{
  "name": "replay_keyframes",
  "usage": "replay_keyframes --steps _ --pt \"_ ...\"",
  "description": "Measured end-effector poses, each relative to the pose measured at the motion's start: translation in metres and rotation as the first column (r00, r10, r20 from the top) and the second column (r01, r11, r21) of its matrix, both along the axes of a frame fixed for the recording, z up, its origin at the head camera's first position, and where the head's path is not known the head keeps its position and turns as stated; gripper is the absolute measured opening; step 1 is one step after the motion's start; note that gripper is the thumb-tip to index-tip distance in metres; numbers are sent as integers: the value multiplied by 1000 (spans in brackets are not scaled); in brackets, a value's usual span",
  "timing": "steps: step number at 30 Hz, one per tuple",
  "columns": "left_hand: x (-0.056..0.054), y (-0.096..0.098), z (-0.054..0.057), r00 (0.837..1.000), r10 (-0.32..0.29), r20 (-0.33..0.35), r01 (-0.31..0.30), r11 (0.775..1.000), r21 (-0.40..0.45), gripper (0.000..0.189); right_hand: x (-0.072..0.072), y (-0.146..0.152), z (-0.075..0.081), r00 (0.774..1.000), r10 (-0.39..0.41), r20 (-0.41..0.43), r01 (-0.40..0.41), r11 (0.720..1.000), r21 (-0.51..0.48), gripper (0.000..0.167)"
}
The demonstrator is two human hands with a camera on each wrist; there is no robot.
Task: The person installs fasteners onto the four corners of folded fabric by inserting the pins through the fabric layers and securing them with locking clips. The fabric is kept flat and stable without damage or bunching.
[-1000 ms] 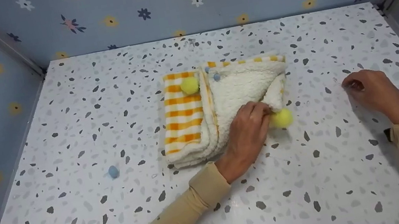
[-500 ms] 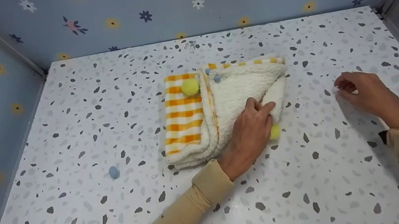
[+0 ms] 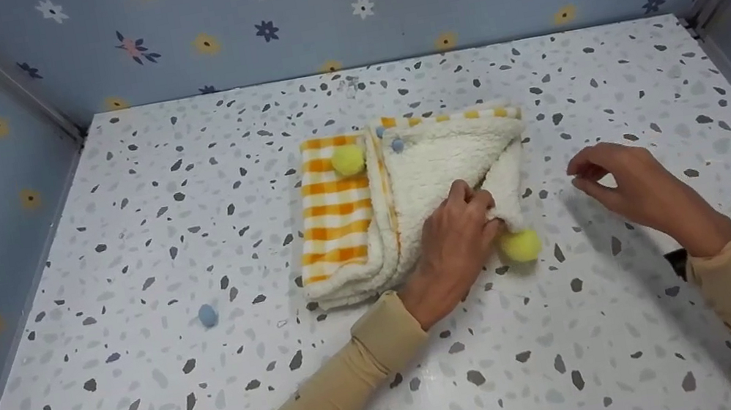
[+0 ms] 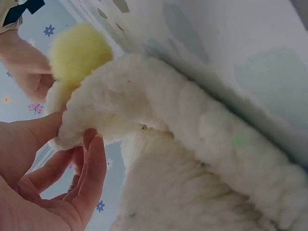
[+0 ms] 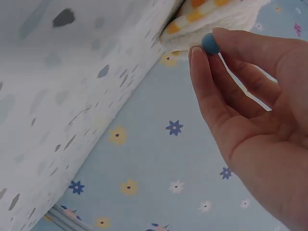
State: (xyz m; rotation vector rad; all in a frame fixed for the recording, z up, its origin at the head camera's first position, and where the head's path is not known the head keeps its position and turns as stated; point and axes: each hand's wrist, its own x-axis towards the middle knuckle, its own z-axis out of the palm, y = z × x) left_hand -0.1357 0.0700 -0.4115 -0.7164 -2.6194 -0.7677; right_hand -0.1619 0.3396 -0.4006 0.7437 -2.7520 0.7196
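Observation:
A folded blanket (image 3: 340, 228) lies mid-table, orange-and-white checked outside with cream fleece (image 3: 432, 160) inside. My left hand (image 3: 457, 241) pinches its front right corner between thumb and fingers. At that corner hangs a yellow pom-pom (image 3: 521, 246), large in the left wrist view, where the fleece edge (image 4: 139, 82) curls up from the fingers. A small blue ball (image 5: 210, 44) is pinched between the thumb and fingertips of my right hand (image 3: 629, 183), which is raised right of the blanket. The head view does not show that ball.
Another yellow pom-pom (image 3: 348, 160) sits on the checked part. Two small blue balls rest on the blanket, one of them a blue ball (image 3: 398, 145) on the fleece. A separate blue ball (image 3: 208, 315) lies on the speckled table (image 3: 119, 239). Flowered walls (image 3: 318, 12) enclose the table.
My right hand has moved left, closer to the blanket. My left hand has shifted its fingers at the corner, and the yellow pom-pom there sits lower.

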Motion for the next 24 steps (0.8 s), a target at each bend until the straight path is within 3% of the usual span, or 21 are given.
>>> replay_keyframes --steps 7,14,20,24 --pt "-3 1 -1 1000 -12 27 9 992 126 16 5 -22 4 992 123 -37 -125 991 -56 23" --pt "-6 0 -3 994 -75 81 48 955 293 9 8 -33 7 981 188 -47 -192 978 -77 24" --pt "-8 -1 -1 990 -97 106 58 946 319 33 11 -39 8 971 237 -41 -240 965 -108 26" --pt "-8 -2 0 985 -105 140 56 947 317 28 12 -43 10 970 240 -25 -242 963 -118 29"
